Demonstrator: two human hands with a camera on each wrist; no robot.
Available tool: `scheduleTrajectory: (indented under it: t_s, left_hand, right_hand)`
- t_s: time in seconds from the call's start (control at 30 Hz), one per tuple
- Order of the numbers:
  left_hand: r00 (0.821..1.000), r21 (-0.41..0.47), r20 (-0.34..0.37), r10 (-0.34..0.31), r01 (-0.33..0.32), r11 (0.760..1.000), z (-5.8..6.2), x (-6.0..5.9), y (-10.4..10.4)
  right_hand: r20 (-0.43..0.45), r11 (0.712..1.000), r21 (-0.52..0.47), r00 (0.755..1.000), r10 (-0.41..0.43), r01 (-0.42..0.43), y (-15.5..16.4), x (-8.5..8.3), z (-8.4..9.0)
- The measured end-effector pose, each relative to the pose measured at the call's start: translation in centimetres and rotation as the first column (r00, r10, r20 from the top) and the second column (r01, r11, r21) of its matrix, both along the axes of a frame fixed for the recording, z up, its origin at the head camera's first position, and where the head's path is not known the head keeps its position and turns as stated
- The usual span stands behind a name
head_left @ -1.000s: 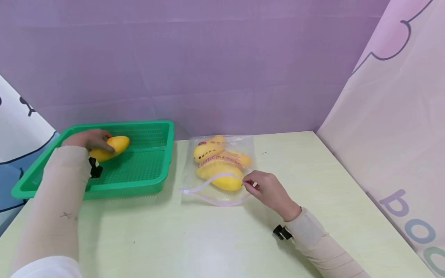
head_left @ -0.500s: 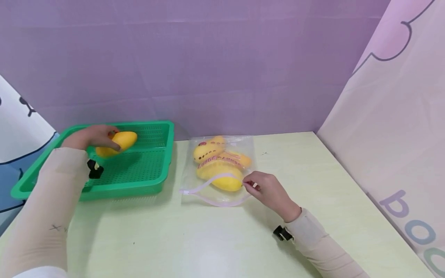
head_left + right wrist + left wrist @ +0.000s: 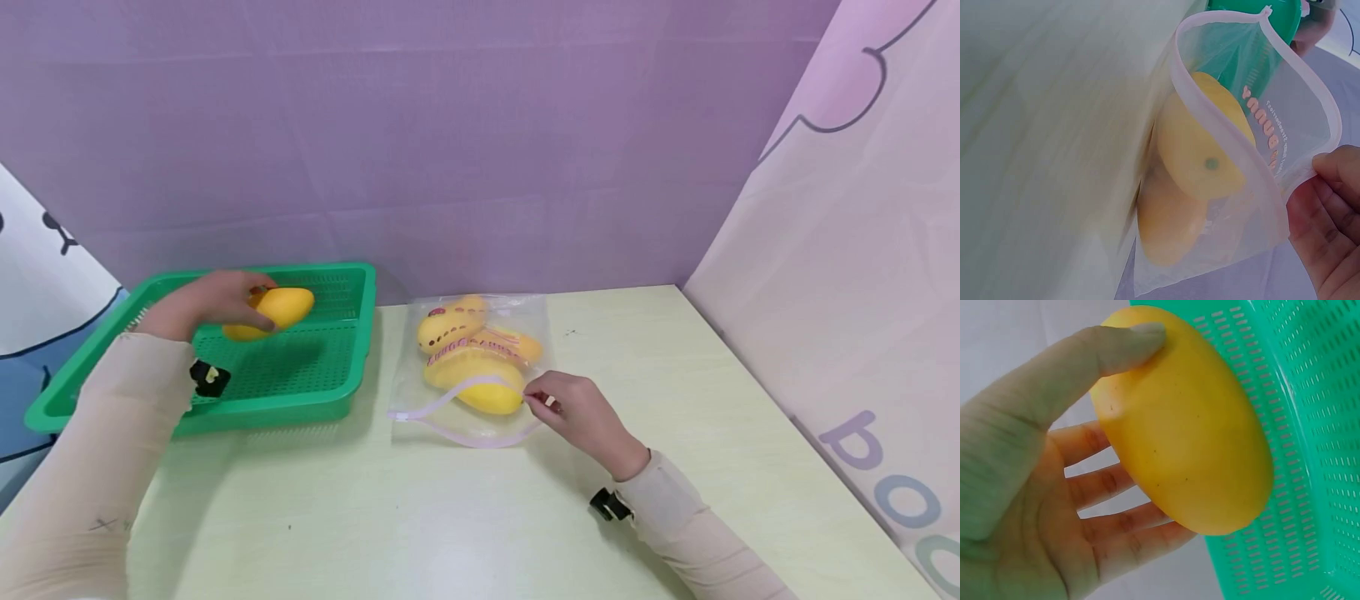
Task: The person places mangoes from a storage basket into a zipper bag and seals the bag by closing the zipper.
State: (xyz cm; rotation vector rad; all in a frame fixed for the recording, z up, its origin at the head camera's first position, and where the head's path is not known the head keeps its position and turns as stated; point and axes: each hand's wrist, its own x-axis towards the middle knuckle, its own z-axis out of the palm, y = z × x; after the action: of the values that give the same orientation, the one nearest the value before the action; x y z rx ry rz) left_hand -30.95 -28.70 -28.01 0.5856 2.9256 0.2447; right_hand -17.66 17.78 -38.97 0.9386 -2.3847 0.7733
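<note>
My left hand (image 3: 221, 302) holds a yellow mango (image 3: 288, 308) above the green basket (image 3: 360, 333). In the left wrist view the thumb lies over the mango (image 3: 1191, 437) and the other fingers reach behind it. On the table, a clear zip bag (image 3: 405, 358) with printed lettering contains several yellow mangoes (image 3: 491, 396). My right hand (image 3: 581, 412) pinches the right corner of the bag's mouth. Seen from the right wrist, the bag's pale pink rim (image 3: 1329, 106) stands apart in a loop, with mangoes (image 3: 1204, 144) inside.
The basket stands at the table's left, against the purple backdrop (image 3: 450, 150). A printed cloth (image 3: 847, 275) borders the right side. The pale table (image 3: 465, 517) stretches in front of the bag and basket.
My left hand has lifted the mango off the basket's floor and carried it a little to the right. The right hand and the bag stay in place.
</note>
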Motion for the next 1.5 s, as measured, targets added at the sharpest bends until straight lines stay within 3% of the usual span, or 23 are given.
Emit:
scheduleTrajectory:
  t_s: [0.3, 0.83, 1.5]
  left_hand:
    - [0.997, -0.011, -0.077, -0.03, 0.029, 1.0, 0.4, 0.5, 1.2]
    - [0.987, -0.034, -0.15, -0.058, 0.053, 0.998, 2.1, 1.6, 2.5]
    - [0.975, 0.026, -0.217, -0.048, 0.055, 0.998, 2.7, 4.0, 5.4]
  right_hand:
    - [-0.003, 1.0, 0.002, 1.0, 0.003, -0.003, -0.1, -0.3, 0.1]
    - [-0.006, 1.0, 0.006, 1.0, -0.003, 0.003, -0.1, -0.6, -0.1]
    - [0.009, 1.0, 0.006, 1.0, -0.015, 0.015, -0.1, -0.7, 0.0]
